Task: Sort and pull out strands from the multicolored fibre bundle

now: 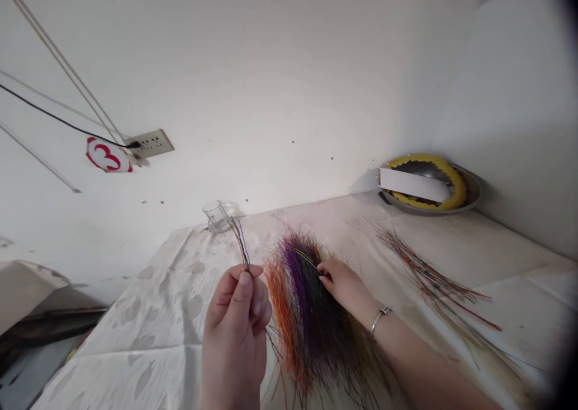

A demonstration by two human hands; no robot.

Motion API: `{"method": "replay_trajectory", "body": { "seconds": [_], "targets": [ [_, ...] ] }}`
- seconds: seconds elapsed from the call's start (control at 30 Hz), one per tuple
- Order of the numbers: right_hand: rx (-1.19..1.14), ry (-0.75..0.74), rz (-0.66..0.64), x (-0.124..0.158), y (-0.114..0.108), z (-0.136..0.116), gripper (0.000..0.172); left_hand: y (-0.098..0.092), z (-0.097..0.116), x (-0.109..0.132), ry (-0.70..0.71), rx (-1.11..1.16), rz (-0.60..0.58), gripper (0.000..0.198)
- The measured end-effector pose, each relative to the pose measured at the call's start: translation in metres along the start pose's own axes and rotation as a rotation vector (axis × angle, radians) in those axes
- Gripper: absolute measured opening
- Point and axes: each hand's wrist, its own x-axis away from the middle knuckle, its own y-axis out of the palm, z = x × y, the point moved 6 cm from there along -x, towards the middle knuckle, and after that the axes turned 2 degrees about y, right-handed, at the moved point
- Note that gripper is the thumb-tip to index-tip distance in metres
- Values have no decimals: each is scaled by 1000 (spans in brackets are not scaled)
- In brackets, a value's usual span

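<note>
- Gently draw singly from the strand pile (311, 319), centre and near, without tangling.
- Right hand (345, 283): fingertips narrowed, seemingly on a yellow strand (306, 255).
- Left hand (241, 313): thin bunch (241, 247) pinched upright; best held with ends even.
- Right: second bunch (424, 271), lying flat.
- Far side, left: mug (217, 215), contents indistinct.
- Far side, right: pan (474, 193), holding yellow ring (459, 187) and white card (413, 185).

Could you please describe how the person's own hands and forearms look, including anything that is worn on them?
Both the left hand and the right hand are bare, without gloves. No sleeve shows on the visible part of either forearm. On the right wrist is a thin, silver-coloured bracelet, with a small fitting on its upper side, too small to make out.
</note>
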Motion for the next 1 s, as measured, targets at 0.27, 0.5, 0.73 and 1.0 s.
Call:
{"method": "replay_trajectory", "body": {
  "seconds": [0.27, 0.5, 0.73, 1.0],
  "targets": [
    [-23, 97, 1, -2, -6, 7, 20, -1, -1, 4, -33, -7, -8, 12],
    [-169, 104, 138, 3, -59, -1, 16, -2, 1, 2, -11, -6, 10, 13],
    [-521, 54, 135, 21, -97, -31, 20, 1, -3, 3, -53, 7, -8, 14],
    [-658, 7, 23, 34, -98, -54, 27, 4, -5, 5, -75, 7, -35, 14]
  ]
}}
